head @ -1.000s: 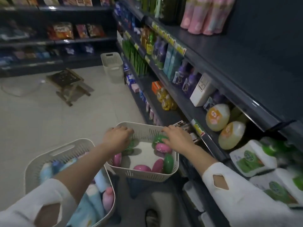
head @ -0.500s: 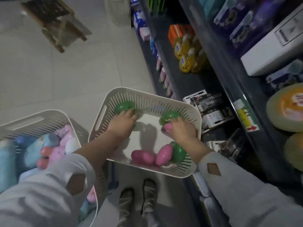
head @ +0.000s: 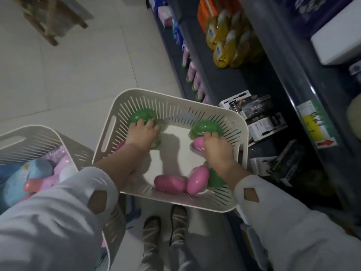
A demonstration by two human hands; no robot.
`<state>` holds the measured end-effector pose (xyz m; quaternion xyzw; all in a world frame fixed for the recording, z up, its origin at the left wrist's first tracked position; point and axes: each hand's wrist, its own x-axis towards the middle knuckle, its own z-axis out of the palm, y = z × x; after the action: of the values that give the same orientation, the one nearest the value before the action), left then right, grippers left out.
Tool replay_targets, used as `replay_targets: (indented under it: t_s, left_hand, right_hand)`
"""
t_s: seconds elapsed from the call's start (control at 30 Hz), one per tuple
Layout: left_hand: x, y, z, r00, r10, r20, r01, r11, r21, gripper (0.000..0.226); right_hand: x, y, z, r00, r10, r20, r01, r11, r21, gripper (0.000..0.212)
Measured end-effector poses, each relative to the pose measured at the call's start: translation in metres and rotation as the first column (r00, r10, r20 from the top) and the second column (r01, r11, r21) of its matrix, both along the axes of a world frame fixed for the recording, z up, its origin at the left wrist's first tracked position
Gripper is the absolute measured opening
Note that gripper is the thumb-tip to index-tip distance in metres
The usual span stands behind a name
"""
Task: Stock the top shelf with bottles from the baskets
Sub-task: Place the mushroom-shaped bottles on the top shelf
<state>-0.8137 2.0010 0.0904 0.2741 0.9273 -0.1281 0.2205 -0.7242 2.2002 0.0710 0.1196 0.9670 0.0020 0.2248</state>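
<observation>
A cream slotted basket (head: 172,98) stands in front of me with green and pink bottles in it. My left hand (head: 141,134) reaches into its far left corner and grips a green bottle (head: 139,117). My right hand (head: 215,148) is at the far right side, its fingers curled over a green bottle (head: 205,127) and a pink bottle (head: 199,143). Two pink bottles (head: 169,182) and another green one (head: 214,178) lie at the basket's near edge.
A second cream basket (head: 48,137) at the left holds blue and pink bottles. Dark shelving (head: 283,79) runs along the right with yellow bottles (head: 224,42) and boxes. A wooden stool (head: 52,18) stands on the tiled floor. My feet (head: 166,225) are below the basket.
The view has tipped down from the shelves to the basket. Both hands have settled deeper onto bottles at the basket's far side.
</observation>
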Motion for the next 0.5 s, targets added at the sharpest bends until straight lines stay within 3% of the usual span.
replay_targets:
  t_s: [0.27, 0.5]
  left_hand:
    - [-0.001, 0.016, 0.123, 0.984, -0.013, 0.176, -0.014, 0.989, 0.149, 0.051]
    - [0.013, 0.011, 0.241, 0.993, -0.084, 0.083, 0.063, 0.971, 0.230, 0.065]
  right_hand:
    - [-0.019, -0.009, 0.116, 0.998, -0.038, -0.043, 0.027, 0.969, -0.245, 0.053]
    - [0.007, -0.011, 0.235, 0.972, -0.127, -0.198, 0.073, 0.963, -0.261, 0.057]
